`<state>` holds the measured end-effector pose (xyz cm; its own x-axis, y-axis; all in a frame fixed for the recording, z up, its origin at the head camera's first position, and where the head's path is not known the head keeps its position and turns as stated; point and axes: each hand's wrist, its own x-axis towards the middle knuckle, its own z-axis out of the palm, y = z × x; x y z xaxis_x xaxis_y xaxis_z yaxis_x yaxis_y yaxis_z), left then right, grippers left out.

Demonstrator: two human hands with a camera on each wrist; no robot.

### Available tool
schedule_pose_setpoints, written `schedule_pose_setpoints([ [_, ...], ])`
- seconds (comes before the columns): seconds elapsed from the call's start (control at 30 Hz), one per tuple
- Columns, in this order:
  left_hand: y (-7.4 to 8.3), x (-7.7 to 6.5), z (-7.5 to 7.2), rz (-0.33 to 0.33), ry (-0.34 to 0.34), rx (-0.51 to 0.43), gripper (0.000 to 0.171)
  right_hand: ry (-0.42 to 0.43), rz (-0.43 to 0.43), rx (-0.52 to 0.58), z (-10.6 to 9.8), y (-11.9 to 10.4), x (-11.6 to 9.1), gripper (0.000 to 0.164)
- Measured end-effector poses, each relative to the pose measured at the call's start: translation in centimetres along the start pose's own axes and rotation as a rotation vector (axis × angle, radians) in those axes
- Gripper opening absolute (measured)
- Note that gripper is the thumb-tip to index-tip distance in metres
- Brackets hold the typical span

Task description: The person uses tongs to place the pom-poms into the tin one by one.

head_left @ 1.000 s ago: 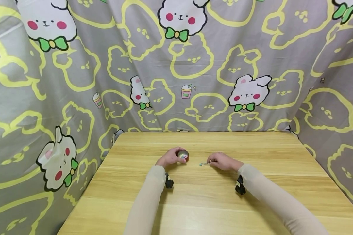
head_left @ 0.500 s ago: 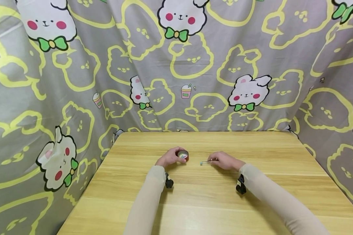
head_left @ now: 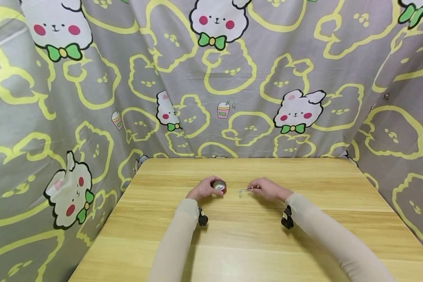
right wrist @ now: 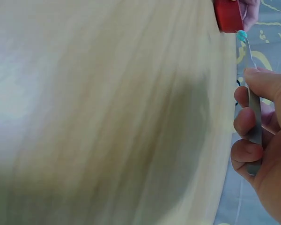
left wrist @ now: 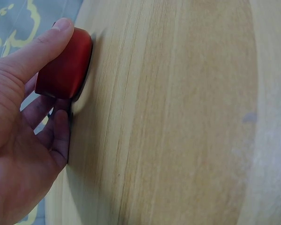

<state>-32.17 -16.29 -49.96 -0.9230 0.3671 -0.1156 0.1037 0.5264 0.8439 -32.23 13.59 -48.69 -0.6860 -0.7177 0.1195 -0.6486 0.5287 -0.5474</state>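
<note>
My left hand point(head_left: 203, 188) holds a small red round container point(left wrist: 68, 65), thumb at its rim and fingers around its far side, standing on the wooden table. Small colourful pieces point(head_left: 220, 188) show inside it in the head view. Between the thumb and curled fingers of my right hand point(right wrist: 271, 117) lies a pair of metal tweezers point(right wrist: 255, 117), pointing left towards the container. A small turquoise bead-like piece point(right wrist: 242, 35) is at the tweezers' tips, a short way right of the container in the head view.
The wooden table point(head_left: 232, 243) spreads out around both hands. A grey curtain point(head_left: 211, 129) with yellow outlines and rabbit faces hangs behind it and at both sides. Each wrist wears a small black camera point(head_left: 287, 217).
My right hand has shifted slightly up in the head view, and the tweezers with the turquoise piece have moved up along with it. My left hand and the red container have stayed put.
</note>
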Motion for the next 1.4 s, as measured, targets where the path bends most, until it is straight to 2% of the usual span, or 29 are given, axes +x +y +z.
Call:
schedule_pose_setpoints([
  [0.2,0.2,-0.4,0.1,0.016,0.002,0.004,0.054,-0.001,-0.026,-0.025,-0.5,-0.6,0.9,0.015],
  [0.37,1.4,-1.1,-0.1,0.028,-0.014,-0.032,0.055,0.002,-0.05,-0.043,-0.4,-0.6,1.8,0.013],
  [0.47,1.1,-0.8,-0.1,0.02,-0.018,-0.045,0.055,0.01,-0.071,-0.044,-0.5,-0.8,2.4,0.013],
  [0.57,0.3,-0.3,0.1,0.018,-0.004,-0.02,0.054,0.015,-0.074,-0.05,-0.6,-1.1,2.9,0.013],
  [0.7,0.1,0.0,0.0,0.001,0.012,0.022,0.053,0.011,-0.065,-0.06,-0.8,-1.4,3.7,0.014],
  [0.97,0.2,0.0,-0.1,-0.006,0.011,0.035,0.053,-0.014,-0.062,-0.078,-0.7,-2.2,5.2,0.015],
  [1.4,0.0,0.1,-0.1,-0.016,0.015,0.04,0.054,-0.009,-0.063,-0.017,0.4,-2.8,6.4,0.015],
])
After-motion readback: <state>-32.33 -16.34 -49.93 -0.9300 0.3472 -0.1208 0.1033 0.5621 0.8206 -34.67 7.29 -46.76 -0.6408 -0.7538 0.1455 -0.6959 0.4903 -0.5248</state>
